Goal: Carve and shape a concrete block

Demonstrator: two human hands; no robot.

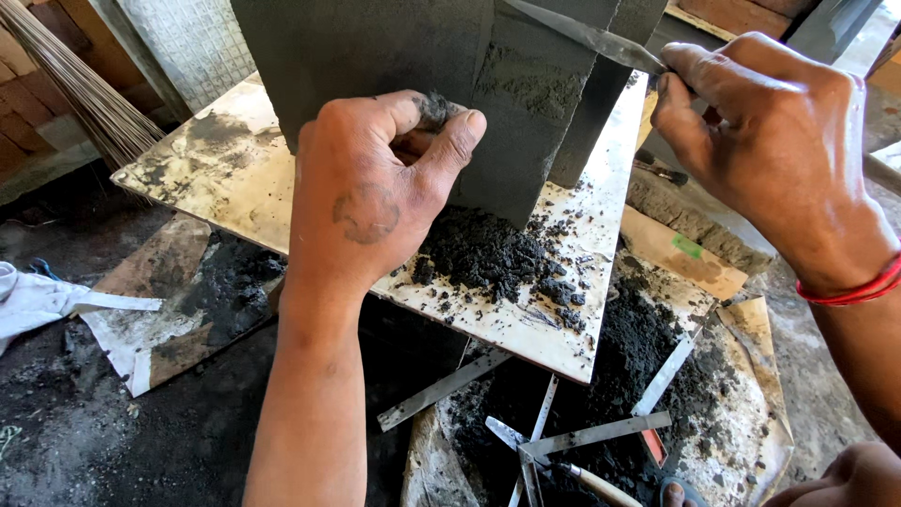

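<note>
Left hand [375,192] is closed, pinching a lump of dark wet clay [434,108] between thumb and forefinger, pressed against the face of the grey block [394,47] right in front of it. Right hand [760,141] is closed on a thin metal blade [587,36], tip laid against the block's upper right edge, up and left of that hand. The block stands on a stained white tile slab [572,319] used as the table; a pile of dark scrapings [488,253] lies on the slab just below and right of the left hand. Judgement: best to keep the blade shallow to the surface and take thin passes, with the left hand bracing the block so it doesn't rock, and press the filler firmly so it bonds. Flat metal strips [601,434] lie on the floor below the right hand, among more dark crumbs. Packaging: none clear; only a brown card piece with a small green tag [687,246] below the right hand, and torn white paper [56,300] well left of the left hand. A red thread band [849,293] circles the right wrist.
</note>
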